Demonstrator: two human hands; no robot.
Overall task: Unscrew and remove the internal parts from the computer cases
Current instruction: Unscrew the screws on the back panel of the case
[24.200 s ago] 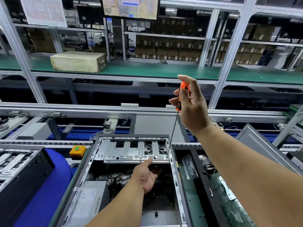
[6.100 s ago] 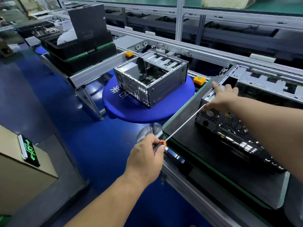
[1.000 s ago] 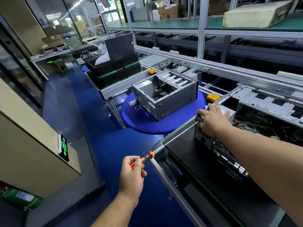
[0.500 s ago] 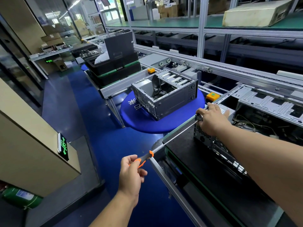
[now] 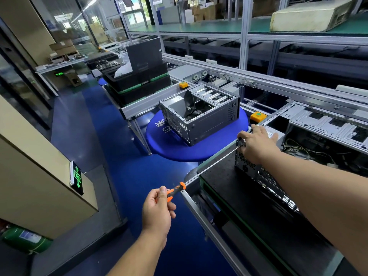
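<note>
Computer case lying on its side on dark desk at right, rear panel toward the camera, open top showing wires and a silver drive frame. Left hand with fingers pinching the orange-and-black handle of a long screwdriver; thin steel shaft reaching up to the case's upper rear corner. Right hand draped over that corner, fingers curled round the edge, steadying tip and case.

Likely risks: tip camming out of the screw head, given the long springy shaft held at a slant and only a light fingertip pinch far from the work; slipping tip could scratch the perforated sheet metal or jab the right hand just beside it. Loosened screw, small and smooth, could drop to the blue floor. Stamped edges look sharp and thin.

Second case, grey steel, boxy, on round blue stool well apart.
</note>
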